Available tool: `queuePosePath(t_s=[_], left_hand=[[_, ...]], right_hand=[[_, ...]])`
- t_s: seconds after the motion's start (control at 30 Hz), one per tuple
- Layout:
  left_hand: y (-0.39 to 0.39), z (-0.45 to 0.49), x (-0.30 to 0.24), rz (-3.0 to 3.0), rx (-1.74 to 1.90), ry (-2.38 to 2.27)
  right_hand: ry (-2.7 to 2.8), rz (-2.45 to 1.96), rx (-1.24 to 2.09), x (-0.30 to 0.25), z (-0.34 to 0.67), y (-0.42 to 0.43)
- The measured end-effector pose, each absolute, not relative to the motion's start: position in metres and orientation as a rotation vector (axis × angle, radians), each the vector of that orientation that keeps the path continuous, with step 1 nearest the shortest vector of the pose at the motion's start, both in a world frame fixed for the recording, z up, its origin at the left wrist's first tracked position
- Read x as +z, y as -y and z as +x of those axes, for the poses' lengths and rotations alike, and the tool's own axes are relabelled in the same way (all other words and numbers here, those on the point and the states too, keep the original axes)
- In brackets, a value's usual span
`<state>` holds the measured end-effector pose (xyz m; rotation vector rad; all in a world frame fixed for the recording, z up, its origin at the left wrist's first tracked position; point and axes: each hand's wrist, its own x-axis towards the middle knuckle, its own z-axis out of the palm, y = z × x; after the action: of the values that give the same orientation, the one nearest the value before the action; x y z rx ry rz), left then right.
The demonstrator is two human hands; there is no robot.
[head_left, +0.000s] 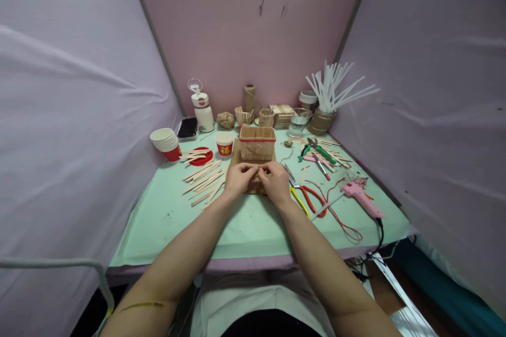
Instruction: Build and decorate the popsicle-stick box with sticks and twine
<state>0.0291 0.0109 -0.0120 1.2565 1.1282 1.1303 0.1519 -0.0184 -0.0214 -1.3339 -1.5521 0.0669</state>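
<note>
My left hand (pixel 238 178) and my right hand (pixel 275 181) meet at the middle of the green table (pixel 253 226), fingers curled and pinched together over a small brown piece (pixel 256 187) lying on a brown board. What the fingertips grip is too small to name. Just beyond the hands stands a small box of wooden sticks (pixel 257 142) with a red rim. Loose wooden sticks (pixel 204 179) lie fanned out to the left of my left hand.
Scissors with red and yellow handles (pixel 306 196) and a pink glue gun (pixel 360 197) with a red cord lie at the right. Pliers (pixel 318 151), a jar of white sticks (pixel 326 110), paper cups (pixel 168 143), a red lid, twine and a bottle stand behind. Cloth walls enclose the table.
</note>
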Motion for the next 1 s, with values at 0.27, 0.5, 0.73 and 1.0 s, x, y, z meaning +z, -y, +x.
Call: queuePosePath(t_s=[0.27, 0.5, 0.73, 1.0], left_hand=[[-0.017, 0.019, 0.003, 0.617, 0.761, -0.834], [-0.006, 0.025, 0.003, 0.858, 0.96, -0.81], [-0.009, 0.026, -0.005, 1.232, 1.035, -1.004], [-0.003, 0.027, -0.003, 1.738, 0.941, -1.198]], right_hand=[[1.638, -1.166, 0.089, -0.014, 0.147, 0.026], [1.287, -1.192, 0.65, -0.014, 0.148, 0.02], [1.134, -1.139, 0.826, -0.014, 0.152, 0.016], [0.797, -1.035, 0.972, -0.019, 0.153, 0.008]])
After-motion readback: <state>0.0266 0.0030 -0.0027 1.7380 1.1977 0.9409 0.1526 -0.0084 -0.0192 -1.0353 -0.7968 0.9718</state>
